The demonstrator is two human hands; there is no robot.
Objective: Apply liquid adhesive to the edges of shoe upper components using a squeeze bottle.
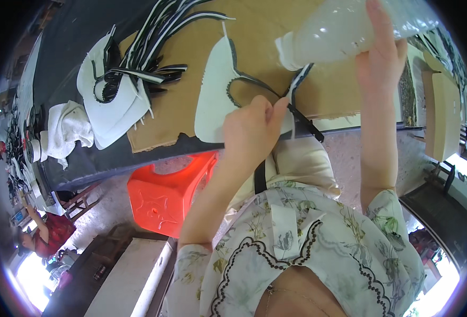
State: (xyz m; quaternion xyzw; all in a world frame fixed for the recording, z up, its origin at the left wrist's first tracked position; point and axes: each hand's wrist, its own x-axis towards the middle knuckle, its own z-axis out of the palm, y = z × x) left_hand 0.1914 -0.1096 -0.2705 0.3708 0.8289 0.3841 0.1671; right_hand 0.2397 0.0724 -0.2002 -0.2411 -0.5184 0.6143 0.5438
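Note:
My left hand [252, 127] is closed at the near edge of the table, thumb and finger pinching a narrow black-and-white strip [299, 79]. Beside and partly under that hand lies a flat white piece with dark trim and a notched cutout, like a shoe upper [212, 100]. Held up at the right by my right hand [384, 58] is a large translucent plastic bottle [334, 37], tilted on its side with the narrower end toward the left. One finger of this hand lies across the bottle; the others are partly hidden behind it.
Brown cardboard [164, 111] covers part of the dark table. On the left are more white pieces [117, 121], a bundle of black-and-white strips [159, 31] and a white cloth [67, 129]. A red plastic stool [159, 201] stands below. Another person [53, 235] is at far left.

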